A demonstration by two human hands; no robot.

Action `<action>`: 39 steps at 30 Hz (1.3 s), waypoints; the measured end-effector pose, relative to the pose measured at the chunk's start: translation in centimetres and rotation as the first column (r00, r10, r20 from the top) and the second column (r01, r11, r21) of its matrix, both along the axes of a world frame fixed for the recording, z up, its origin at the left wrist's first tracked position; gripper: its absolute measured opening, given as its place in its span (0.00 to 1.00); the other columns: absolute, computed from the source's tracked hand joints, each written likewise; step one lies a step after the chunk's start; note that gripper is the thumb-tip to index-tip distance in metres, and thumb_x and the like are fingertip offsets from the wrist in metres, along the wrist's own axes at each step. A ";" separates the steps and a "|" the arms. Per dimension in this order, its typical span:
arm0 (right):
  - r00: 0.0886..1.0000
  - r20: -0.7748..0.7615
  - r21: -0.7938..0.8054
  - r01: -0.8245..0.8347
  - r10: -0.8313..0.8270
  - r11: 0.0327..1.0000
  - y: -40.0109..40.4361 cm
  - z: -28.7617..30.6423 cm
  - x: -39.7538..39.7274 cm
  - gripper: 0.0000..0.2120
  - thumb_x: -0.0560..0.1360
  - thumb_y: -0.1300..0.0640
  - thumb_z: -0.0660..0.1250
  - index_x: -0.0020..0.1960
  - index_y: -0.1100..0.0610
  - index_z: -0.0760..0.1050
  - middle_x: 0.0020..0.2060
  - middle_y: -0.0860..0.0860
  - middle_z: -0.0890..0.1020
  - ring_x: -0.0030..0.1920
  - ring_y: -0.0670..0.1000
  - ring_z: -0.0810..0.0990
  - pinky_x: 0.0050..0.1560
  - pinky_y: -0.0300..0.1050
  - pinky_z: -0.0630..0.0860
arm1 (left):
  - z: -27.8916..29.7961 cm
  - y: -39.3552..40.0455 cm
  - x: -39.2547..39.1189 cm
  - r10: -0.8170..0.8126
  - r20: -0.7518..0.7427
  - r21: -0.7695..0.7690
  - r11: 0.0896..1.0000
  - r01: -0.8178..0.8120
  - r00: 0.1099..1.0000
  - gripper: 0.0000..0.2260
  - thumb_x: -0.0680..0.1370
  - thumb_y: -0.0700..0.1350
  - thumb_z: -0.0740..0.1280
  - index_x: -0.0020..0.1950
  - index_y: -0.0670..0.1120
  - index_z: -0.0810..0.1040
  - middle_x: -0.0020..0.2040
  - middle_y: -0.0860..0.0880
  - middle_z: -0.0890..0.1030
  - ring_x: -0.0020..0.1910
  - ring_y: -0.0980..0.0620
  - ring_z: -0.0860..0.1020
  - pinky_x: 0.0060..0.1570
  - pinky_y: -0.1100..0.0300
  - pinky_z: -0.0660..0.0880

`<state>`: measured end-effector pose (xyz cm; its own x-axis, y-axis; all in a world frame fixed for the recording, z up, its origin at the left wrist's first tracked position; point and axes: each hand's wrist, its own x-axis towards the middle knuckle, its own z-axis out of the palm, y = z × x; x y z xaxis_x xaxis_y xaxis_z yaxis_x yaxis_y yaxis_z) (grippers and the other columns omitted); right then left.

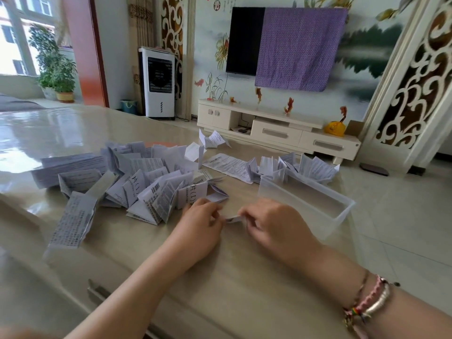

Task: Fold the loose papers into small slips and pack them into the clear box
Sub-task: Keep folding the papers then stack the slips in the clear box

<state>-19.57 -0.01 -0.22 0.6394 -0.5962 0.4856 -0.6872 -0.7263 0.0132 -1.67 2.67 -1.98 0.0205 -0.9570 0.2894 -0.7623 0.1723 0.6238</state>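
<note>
Pinching one small slip (232, 219) between both hands, left hand (200, 222) and right hand (274, 223) curled on its ends
Loose papers (137, 182) crowd the surface; the clear box (305, 199) sits just right, apparently empty, so a weak crease may spring open once packed

Slip (232, 218) mostly hidden between left hand (203, 223) and right hand (274, 223) — print unreadable. Forearms cut off by lower edge — elbows unseen.
</note>
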 end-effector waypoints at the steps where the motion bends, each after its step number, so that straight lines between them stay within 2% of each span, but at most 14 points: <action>1: 0.993 0.111 0.066 0.039 -0.047 0.997 -0.2 0.4 0.3 0.06 0.74 0.60 0.65 0.47 0.52 0.80 0.38 0.47 0.82 0.40 0.50 0.80 0.40 0.49 0.78 | 0.1 0.0 0.1 0.009 -0.056 0.003 1.000 -0.009 0.998 0.13 0.80 0.44 0.62 0.63 0.48 0.77 0.54 0.51 0.74 0.54 0.47 0.74 0.59 0.60 0.68; 3: 0.948 0.283 0.185 0.092 -0.142 0.979 -1.2 1.3 1.0 0.06 0.73 0.61 0.67 0.47 0.53 0.81 0.38 0.47 0.83 0.39 0.48 0.80 0.43 0.45 0.77 | 0.5 -0.2 0.4 0.030 -0.099 0.002 1.000 -0.030 0.995 0.12 0.80 0.43 0.62 0.61 0.48 0.78 0.53 0.51 0.74 0.53 0.48 0.76 0.55 0.61 0.70; 6: 0.871 0.420 0.263 0.152 -0.255 0.953 -3.7 3.0 2.2 0.05 0.73 0.62 0.68 0.47 0.56 0.82 0.39 0.49 0.84 0.40 0.46 0.80 0.44 0.41 0.76 | 0.9 -0.6 1.1 0.064 -0.125 0.001 0.998 -0.065 0.990 0.10 0.80 0.42 0.61 0.58 0.48 0.78 0.52 0.51 0.77 0.48 0.51 0.76 0.46 0.63 0.68; 10: 0.808 0.530 0.115 0.233 -0.258 0.966 -7.5 5.0 4.1 0.08 0.74 0.65 0.68 0.50 0.59 0.83 0.43 0.54 0.85 0.45 0.51 0.82 0.49 0.48 0.79 | 1.2 -1.3 2.0 0.134 -0.157 0.013 0.991 -0.134 0.979 0.11 0.80 0.43 0.60 0.58 0.50 0.79 0.48 0.56 0.76 0.43 0.57 0.73 0.41 0.66 0.66; 12: 0.853 0.474 0.111 0.187 -0.218 0.976 -9.2 5.3 5.4 0.10 0.74 0.66 0.66 0.53 0.60 0.83 0.47 0.55 0.85 0.48 0.52 0.82 0.52 0.45 0.77 | 1.3 -1.7 2.2 0.157 -0.144 0.013 0.988 -0.157 0.977 0.11 0.80 0.44 0.60 0.57 0.50 0.79 0.49 0.57 0.76 0.45 0.58 0.73 0.41 0.68 0.64; 14: 0.945 0.274 0.287 0.099 -0.181 0.953 -10.3 4.9 6.7 0.13 0.75 0.67 0.63 0.56 0.59 0.82 0.52 0.54 0.84 0.53 0.52 0.81 0.58 0.42 0.74 | 1.2 -1.8 2.4 0.155 -0.130 0.028 0.988 -0.152 0.979 0.09 0.79 0.44 0.60 0.53 0.51 0.79 0.48 0.56 0.76 0.47 0.56 0.74 0.39 0.66 0.64; 16: 0.985 0.092 0.449 0.088 -0.144 0.889 -11.5 4.3 7.7 0.16 0.74 0.68 0.62 0.57 0.59 0.82 0.55 0.54 0.82 0.57 0.52 0.80 0.61 0.45 0.73 | 1.3 -2.0 2.6 0.135 -0.116 0.057 0.990 -0.129 0.984 0.06 0.79 0.45 0.60 0.49 0.51 0.77 0.46 0.55 0.76 0.45 0.56 0.74 0.34 0.66 0.65; 20: 0.939 0.246 0.459 0.107 -0.242 0.882 -13.9 4.8 8.2 0.16 0.74 0.71 0.59 0.54 0.60 0.81 0.52 0.55 0.83 0.55 0.52 0.80 0.56 0.42 0.76 | 1.5 -2.8 2.9 0.108 -0.107 0.108 0.989 -0.096 0.988 0.09 0.80 0.45 0.59 0.55 0.50 0.79 0.50 0.54 0.78 0.46 0.56 0.74 0.42 0.65 0.68; 22: 0.929 0.202 0.457 0.191 -0.311 0.868 -15.3 5.1 8.4 0.16 0.75 0.70 0.59 0.57 0.60 0.79 0.54 0.56 0.80 0.55 0.53 0.78 0.49 0.42 0.75 | 1.6 -3.1 3.0 0.111 -0.100 0.117 0.988 -0.099 0.989 0.10 0.80 0.45 0.59 0.54 0.49 0.79 0.46 0.55 0.77 0.42 0.58 0.74 0.38 0.65 0.68; 24: 0.934 -0.004 0.486 0.315 -0.358 0.815 -16.6 4.9 8.7 0.16 0.75 0.67 0.62 0.62 0.59 0.75 0.59 0.56 0.77 0.58 0.55 0.77 0.50 0.45 0.75 | 1.5 -3.4 3.1 0.113 -0.095 0.119 0.988 -0.101 0.989 0.09 0.80 0.45 0.59 0.52 0.48 0.79 0.43 0.55 0.76 0.38 0.62 0.72 0.33 0.70 0.66; 27: 0.890 -0.314 0.423 0.442 -0.330 0.791 -17.8 3.9 9.4 0.19 0.75 0.57 0.69 0.65 0.61 0.72 0.59 0.58 0.77 0.58 0.57 0.77 0.52 0.45 0.73 | 1.2 -3.8 3.2 0.118 -0.099 0.114 0.988 -0.107 0.988 0.10 0.80 0.45 0.58 0.51 0.45 0.79 0.44 0.53 0.78 0.37 0.62 0.71 0.33 0.72 0.66; 32: 0.886 -0.338 0.345 0.431 -0.318 0.833 -18.6 3.2 10.3 0.10 0.76 0.58 0.67 0.55 0.61 0.73 0.54 0.57 0.79 0.48 0.57 0.77 0.45 0.43 0.71 | 1.2 -3.6 3.1 0.122 -0.095 0.111 0.988 -0.112 0.988 0.11 0.81 0.45 0.58 0.50 0.44 0.79 0.43 0.51 0.79 0.36 0.60 0.72 0.30 0.73 0.65; 34: 0.874 -0.339 0.279 0.447 -0.348 0.850 -18.3 3.0 10.5 0.07 0.77 0.61 0.64 0.55 0.60 0.73 0.54 0.58 0.79 0.50 0.58 0.78 0.44 0.44 0.70 | 1.2 -3.5 3.2 0.120 -0.104 0.112 0.988 -0.108 0.987 0.10 0.81 0.45 0.58 0.50 0.45 0.79 0.43 0.51 0.78 0.35 0.61 0.71 0.28 0.74 0.65; 39: 0.843 -0.305 0.129 0.498 -0.444 0.857 -18.0 2.1 10.8 0.10 0.77 0.65 0.63 0.58 0.62 0.74 0.54 0.59 0.80 0.54 0.59 0.79 0.44 0.47 0.72 | 1.3 -3.2 3.1 0.105 -0.143 0.130 0.988 -0.086 0.984 0.10 0.81 0.45 0.58 0.52 0.46 0.79 0.43 0.53 0.78 0.37 0.60 0.73 0.29 0.75 0.66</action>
<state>-8.75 -17.97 1.91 0.3409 -0.9215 0.1861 -0.9383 -0.3212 0.1284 1.38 -0.51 -0.73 0.1474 -0.9766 0.1565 -0.6682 0.0184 0.7437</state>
